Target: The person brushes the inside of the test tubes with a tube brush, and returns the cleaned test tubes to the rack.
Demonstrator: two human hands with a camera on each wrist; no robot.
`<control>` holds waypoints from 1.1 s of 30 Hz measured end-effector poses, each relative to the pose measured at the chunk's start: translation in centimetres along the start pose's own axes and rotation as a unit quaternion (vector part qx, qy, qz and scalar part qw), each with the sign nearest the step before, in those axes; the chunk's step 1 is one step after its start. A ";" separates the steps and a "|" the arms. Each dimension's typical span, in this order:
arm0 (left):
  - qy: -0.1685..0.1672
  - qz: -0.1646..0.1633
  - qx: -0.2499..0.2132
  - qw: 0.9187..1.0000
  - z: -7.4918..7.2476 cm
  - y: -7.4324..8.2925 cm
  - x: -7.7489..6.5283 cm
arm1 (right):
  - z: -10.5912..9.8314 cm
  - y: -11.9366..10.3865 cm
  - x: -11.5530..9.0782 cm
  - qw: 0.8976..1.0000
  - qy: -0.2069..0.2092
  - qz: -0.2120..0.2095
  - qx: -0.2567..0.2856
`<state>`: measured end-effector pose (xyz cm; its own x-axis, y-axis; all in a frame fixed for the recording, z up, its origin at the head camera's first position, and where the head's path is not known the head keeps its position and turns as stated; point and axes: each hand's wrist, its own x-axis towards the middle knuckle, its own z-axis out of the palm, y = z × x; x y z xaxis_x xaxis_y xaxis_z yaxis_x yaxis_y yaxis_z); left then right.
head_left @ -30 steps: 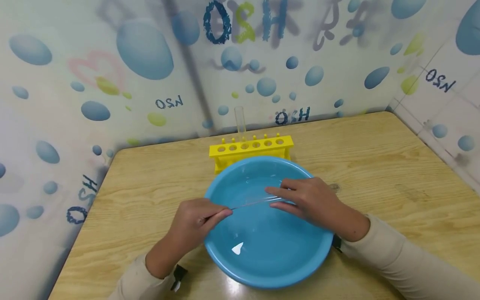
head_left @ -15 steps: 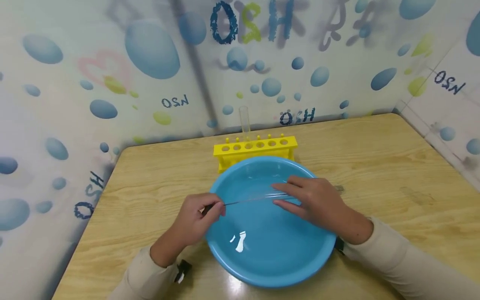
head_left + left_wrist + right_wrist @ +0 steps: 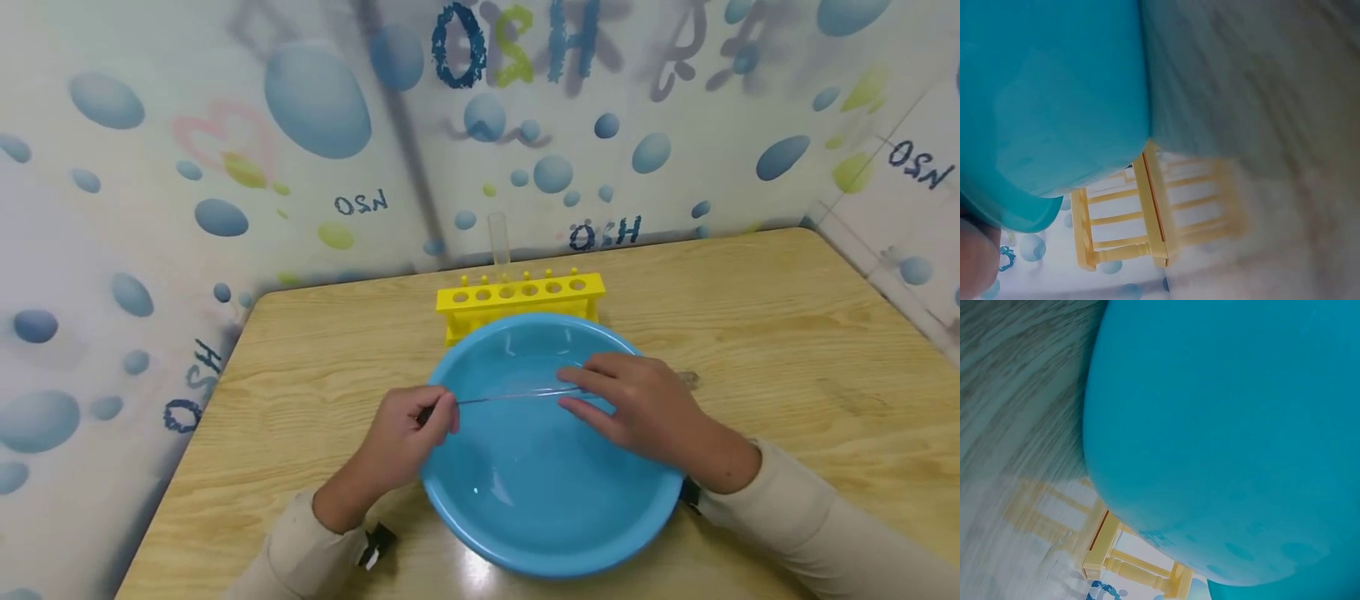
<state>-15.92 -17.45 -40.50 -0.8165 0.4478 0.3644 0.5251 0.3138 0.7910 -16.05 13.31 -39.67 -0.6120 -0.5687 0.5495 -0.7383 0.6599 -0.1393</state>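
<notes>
Pinching a thin rod (image 3: 487,400) between thumb and fingers of the left hand (image 3: 408,433), at the left rim of a blue basin (image 3: 555,500). Holding a clear tube (image 3: 551,392) in the right hand (image 3: 645,408), with bent fingers above and thumb below, in line with the rod and over the basin. Cannot make out the exact meeting of rod and tube.

Facing, just behind the basin, a yellow rack (image 3: 517,302) with holes and pegs, partly hidden low down by the far rim. Seeing there a second tube (image 3: 498,237), nearly upright near the middle; cannot tell between hole and peg.

Working at a wood-grained tabletop (image 3: 750,317), before a drop-patterned wall (image 3: 300,225). Looking from both wrists mainly at the basin's outer side, with the pinching fingers out of sight.
</notes>
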 end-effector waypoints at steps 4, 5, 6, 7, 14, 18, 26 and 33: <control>-0.002 -0.009 -0.007 1.000 0.0 0.2 0.2 | -0.1 0.1 -0.2 1.000 0.005 -0.002 -0.001; -0.004 -0.004 -0.008 1.000 0.0 0.2 0.2 | -0.1 0.1 -0.2 1.000 0.004 0.000 -0.004; -0.006 0.002 -0.008 1.000 0.0 0.2 0.2 | -0.1 0.1 -0.2 1.000 0.003 0.003 -0.007; -0.007 0.011 -0.008 1.000 0.1 0.2 0.1 | -0.1 0.0 -0.2 1.000 0.002 0.006 -0.009; -0.013 0.002 -0.009 1.000 -0.2 0.6 0.1 | 0.0 0.2 -0.2 1.000 0.015 0.007 -0.001; -0.035 -0.052 -0.020 0.998 -0.7 1.0 0.1 | 0.1 0.2 -0.2 0.999 0.032 -0.008 0.010; -0.032 -0.038 -0.024 0.998 -0.8 1.0 0.2 | 0.0 0.3 -0.2 0.999 0.045 -0.020 0.019; -0.042 0.050 0.095 0.993 -0.8 0.9 0.2 | 0.0 0.3 -0.2 0.999 0.025 -0.029 0.021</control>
<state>-15.81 -17.72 -39.27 -0.7397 0.5500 0.3879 0.6447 0.4138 0.6427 -16.17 13.58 -39.81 -0.5543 -0.5796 0.5974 -0.7835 0.6055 -0.1395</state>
